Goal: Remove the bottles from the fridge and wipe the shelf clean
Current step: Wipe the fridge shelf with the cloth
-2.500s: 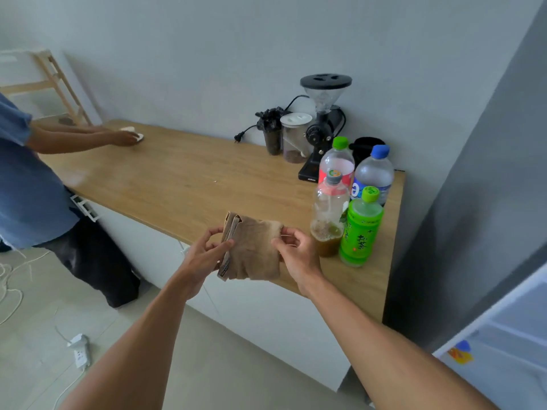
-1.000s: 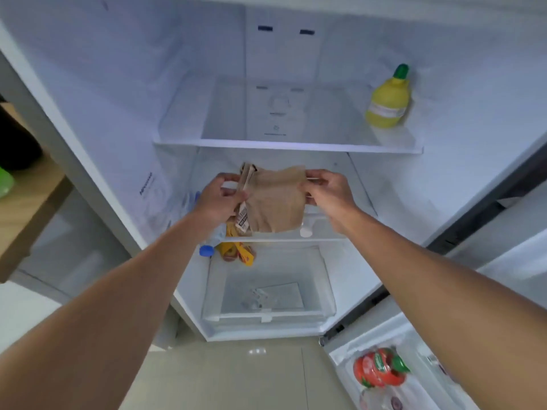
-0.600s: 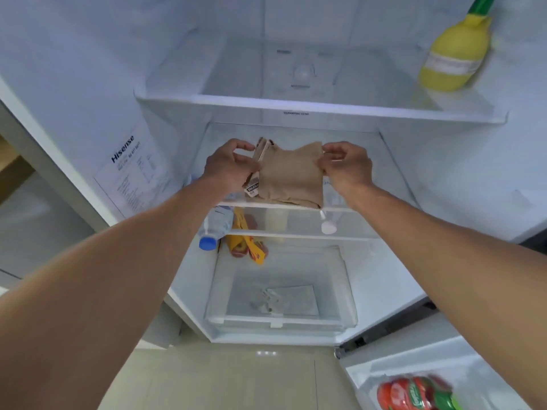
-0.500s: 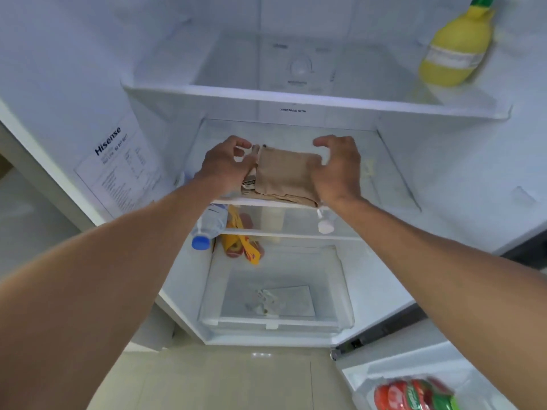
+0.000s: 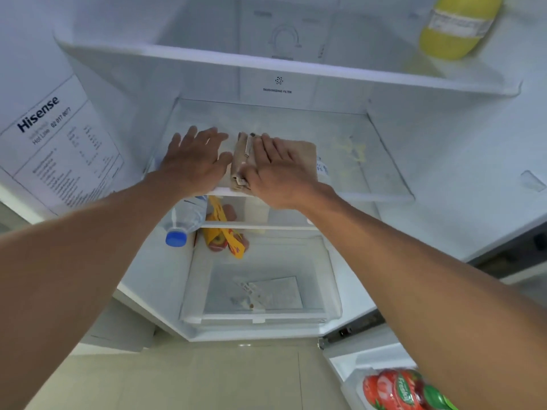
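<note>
A folded brown cloth (image 5: 305,155) lies flat on the fridge's middle glass shelf (image 5: 381,179), near its front edge. My right hand (image 5: 278,173) presses down on the cloth with fingers stretched forward and thumb at its front corner. My left hand (image 5: 195,161) rests flat on the bare shelf just left of the cloth, fingers spread, holding nothing. A yellowish smear (image 5: 352,152) marks the glass to the right of the cloth. No bottle stands on this shelf.
A yellow lemon-shaped bottle (image 5: 455,28) stands on the upper shelf (image 5: 266,62) at the right. Below, a water bottle with a blue cap (image 5: 183,223) lies beside yellow-wrapped food (image 5: 225,235). A clear drawer (image 5: 260,318) sits at the bottom. A red packet (image 5: 396,389) sits in the door.
I turned from the counter to the open fridge. The cloth went from held in the air by both hands to lying on the middle shelf. My left hand let go and moved left.
</note>
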Demonstrator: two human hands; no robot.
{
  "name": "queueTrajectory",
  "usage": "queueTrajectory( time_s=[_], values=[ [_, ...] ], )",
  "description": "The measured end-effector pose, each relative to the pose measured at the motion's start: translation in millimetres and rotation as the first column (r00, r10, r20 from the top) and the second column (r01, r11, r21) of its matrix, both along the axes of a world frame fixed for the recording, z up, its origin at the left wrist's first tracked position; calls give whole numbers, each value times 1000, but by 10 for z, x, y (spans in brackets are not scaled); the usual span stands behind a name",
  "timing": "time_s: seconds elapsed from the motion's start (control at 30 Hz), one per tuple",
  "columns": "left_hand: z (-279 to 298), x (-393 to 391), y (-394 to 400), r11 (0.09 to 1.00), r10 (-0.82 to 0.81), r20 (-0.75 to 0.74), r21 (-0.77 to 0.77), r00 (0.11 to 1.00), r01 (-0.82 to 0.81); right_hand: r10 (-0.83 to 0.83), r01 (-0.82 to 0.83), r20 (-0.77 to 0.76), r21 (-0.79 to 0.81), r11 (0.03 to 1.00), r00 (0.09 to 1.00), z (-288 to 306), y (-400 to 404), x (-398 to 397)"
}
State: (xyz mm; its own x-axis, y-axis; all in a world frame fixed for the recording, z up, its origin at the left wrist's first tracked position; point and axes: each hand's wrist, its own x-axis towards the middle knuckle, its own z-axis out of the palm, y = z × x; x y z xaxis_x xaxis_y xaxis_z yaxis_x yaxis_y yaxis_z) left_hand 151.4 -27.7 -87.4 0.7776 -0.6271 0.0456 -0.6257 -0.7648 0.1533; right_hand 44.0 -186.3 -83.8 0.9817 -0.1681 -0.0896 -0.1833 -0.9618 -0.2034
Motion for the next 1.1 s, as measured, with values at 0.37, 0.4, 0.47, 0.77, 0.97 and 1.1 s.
queueTrajectory(
  time_s=[0.37, 0.4, 0.47, 0.77, 0.97, 1.1],
  values=[
    [42, -143, -463, 993, -84, 50, 91, 995, 79, -173, 173, 1, -78, 982, 985, 112, -562, 167],
    [7, -143, -497, 983, -167, 68, 90, 984, 160, -177, 176, -4, -81, 981, 984, 114, -566, 172],
    [-39, -109, -525, 965, -231, 79, 145, 970, 218, -177, 175, -13, -83, 981, 984, 90, -574, 169],
    [-7, -270, -897, 990, 37, -65, 135, 997, -28, -101, 59, -111, -328, 943, 989, 62, -1075, -551],
    [-30, -171, -968, 941, -332, 14, 69, 943, 330, -386, 369, -21, -247, 896, 922, 39, -1522, 39],
    [-32, -118, -977, 933, -356, -2, 62, 935, 355, -236, 223, -46, -194, 955, 971, 68, -1300, -168]
  ],
)
